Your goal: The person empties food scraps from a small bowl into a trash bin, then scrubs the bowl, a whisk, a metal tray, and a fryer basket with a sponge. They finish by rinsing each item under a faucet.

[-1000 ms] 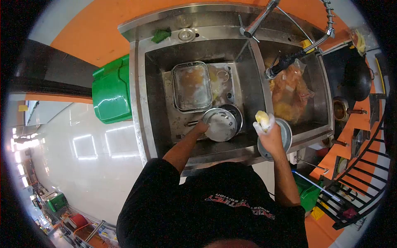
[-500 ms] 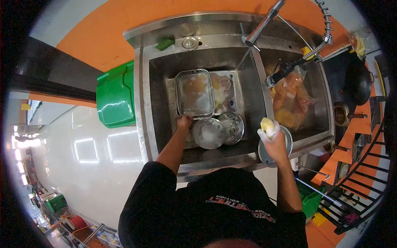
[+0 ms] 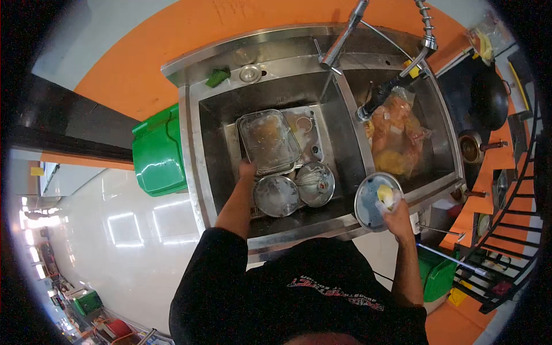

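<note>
My left hand (image 3: 247, 171) reaches into the left basin of a steel sink (image 3: 195, 132) and grips the near edge of a rectangular metal tray (image 3: 268, 140), which is tilted up. Two round metal bowls (image 3: 276, 195) (image 3: 315, 183) lie just in front of the tray. My right hand (image 3: 393, 210) is closed on a yellow sponge (image 3: 384, 196) above a round metal plate (image 3: 368, 201) that rests on the sink's front rim.
A pull-down sprayer faucet (image 3: 379, 95) hangs over the divider. The right basin holds an orange plastic bag of scraps (image 3: 397, 135). A green bin (image 3: 156, 150) stands left of the sink. A dark wok (image 3: 487, 98) and small pot (image 3: 470, 146) sit at the right.
My left hand moved from the round bowl to the tray's edge and lifted it. My right hand dropped with the sponge down to the round plate.
</note>
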Tool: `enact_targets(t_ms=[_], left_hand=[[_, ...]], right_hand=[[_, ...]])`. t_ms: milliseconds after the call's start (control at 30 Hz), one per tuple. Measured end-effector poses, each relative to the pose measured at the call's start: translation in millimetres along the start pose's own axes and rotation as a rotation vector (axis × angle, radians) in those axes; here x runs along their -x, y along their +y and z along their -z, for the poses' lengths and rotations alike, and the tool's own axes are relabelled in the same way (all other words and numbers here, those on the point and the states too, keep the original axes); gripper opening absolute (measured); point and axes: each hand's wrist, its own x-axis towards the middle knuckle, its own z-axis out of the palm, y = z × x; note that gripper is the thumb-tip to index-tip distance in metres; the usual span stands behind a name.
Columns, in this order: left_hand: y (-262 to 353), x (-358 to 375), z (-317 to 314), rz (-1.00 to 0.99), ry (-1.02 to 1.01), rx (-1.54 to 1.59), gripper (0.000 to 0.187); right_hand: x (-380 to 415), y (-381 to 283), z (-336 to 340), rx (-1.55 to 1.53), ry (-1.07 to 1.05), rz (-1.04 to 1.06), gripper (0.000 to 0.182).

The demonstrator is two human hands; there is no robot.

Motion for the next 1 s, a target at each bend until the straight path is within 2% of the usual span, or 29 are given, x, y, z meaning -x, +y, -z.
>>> enact_targets(t_ms=[67,100,167,200,233,267,300,333,367,400,467,500,533,567,600,633,667,700,767,800,833,900,933,1000], left_hand=[[15.0,-0.4,-6.7,-0.216,0.330,0.101,0.021],[27.6,11.6,-2.3,-0.218,0.332,0.099,0.021],[69.8,62.0,25.7,-0.555,0.467,-0.172,0.017],[83.4,78.3,38.6,-0.558,0.473,-0.174,0.017],[95.3,91.6,51.4,-0.689,0.510,-0.253,0.019],[104.2,102.5,62.5,-0.819,0.545,-0.335,0.022],[110.7,111.7,71.9,-0.821,0.551,-0.341,0.022],[117.1,121.2,80.5,-0.918,0.582,-0.350,0.022],[120.0,126.3,86.8,-1.015,0.612,-0.359,0.022],[118.1,125.1,89.7,-1.017,0.619,-0.361,0.022],[114.3,122.4,93.8,-1.194,0.671,-0.159,0.022],[111.4,126.5,97.2,-1.195,0.677,-0.159,0.022],[104.8,133.0,100.8,-1.052,0.621,-0.045,0.021],[99.0,139.8,104.4,-0.905,0.566,0.069,0.020],[84.0,130.3,106.7,-0.902,0.578,0.074,0.020],[59.9,110.2,108.1,-0.750,0.520,0.216,0.021],[41.8,102.4,110.3,-0.595,0.459,0.354,0.022],[36.6,112.5,109.7,-0.591,0.468,0.355,0.022],[45.2,149.8,98.6,-0.510,0.213,0.714,0.026],[63.0,186.1,99.2,-0.410,0.033,0.836,0.029],[74.0,212.4,93.2,-0.419,0.036,0.843,0.029],[85.7,248.5,75.1,-0.299,-0.035,1.165,0.037],[80.0,247.6,63.4,-0.344,-0.038,1.166,0.042],[75.4,257.2,51.0,-0.399,-0.108,1.243,0.047]], right_hand=[[-1.5,16.8,-9.8,-0.022,-0.078,-0.057,0.046],[-2.5,26.5,-17.6,-0.025,-0.078,-0.056,0.046],[-3.9,51.6,-39.1,0.067,-0.045,0.067,0.052],[-8.0,71.1,-48.0,0.151,-0.107,0.069,0.063],[-8.2,67.3,-50.8,0.144,-0.105,0.075,0.063],[-7.2,58.5,-54.7,0.281,-0.176,0.001,0.067],[-5.7,53.1,-57.8,0.419,-0.248,-0.074,0.072],[-1.1,85.4,-75.7,0.691,-0.129,0.069,0.071],[-3.9,104.6,-83.5,0.685,-0.128,0.073,0.071],[-7.8,119.4,-87.9,0.647,-0.126,0.136,0.067],[-15.1,132.4,-80.4,0.609,-0.122,0.206,0.064],[-18.6,136.5,-74.8,0.468,-0.153,0.230,0.062],[-21.9,139.4,-72.7,0.329,-0.183,0.252,0.060],[-20.0,121.9,-64.8,0.330,-0.185,0.261,0.060],[-12.4,78.7,-47.4,0.203,-0.058,0.142,0.056],[-6.6,33.3,-32.2,0.074,0.064,0.025,0.051],[-4.7,-8.8,-20.3,-0.017,0.090,0.061,0.045],[-7.1,-41.6,-19.5,-0.112,0.117,0.091,0.039],[-24.3,-70.5,-42.6,-0.007,0.178,0.546,0.044],[-31.9,-93.8,-59.3,-0.033,0.045,0.559,0.047],[-38.7,-119.0,-80.1,-0.058,-0.087,0.571,0.049],[-51.8,-161.5,-128.4,-0.022,-0.423,0.615,0.048],[-64.6,-167.1,-166.5,-0.039,-0.457,0.738,0.044],[-85.3,-182.5,-214.8,0.021,-0.361,0.915,0.034]])
